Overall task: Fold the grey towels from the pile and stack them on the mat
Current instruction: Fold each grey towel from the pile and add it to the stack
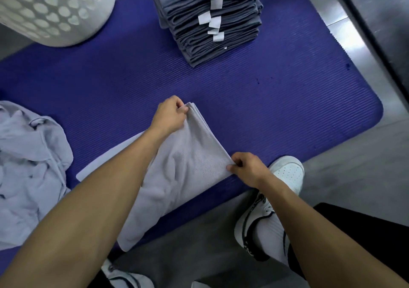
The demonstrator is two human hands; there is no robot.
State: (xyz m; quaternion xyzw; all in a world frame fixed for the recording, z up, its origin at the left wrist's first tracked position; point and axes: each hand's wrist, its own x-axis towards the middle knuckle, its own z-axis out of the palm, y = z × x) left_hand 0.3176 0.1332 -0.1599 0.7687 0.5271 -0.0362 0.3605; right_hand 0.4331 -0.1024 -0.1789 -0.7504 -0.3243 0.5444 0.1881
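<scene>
Left hand: pinches far corner of towel, layers bunched at fingertips.
Right hand: pinches near-right corner, same folded edge.
Towel: on mat, stretched betw. both hands, rest trails back under left arm; part-folded, creased.
Done: tall stack of folded towels at mat's far side, well apart from hands.
Left: pile to the left, several unfolded; looks past halfway.
Nearby: basket far left.

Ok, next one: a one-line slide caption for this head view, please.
Both hands, left hand and right hand, pinch corners of a grey towel on the purple mat, beside the folded stack.
</scene>
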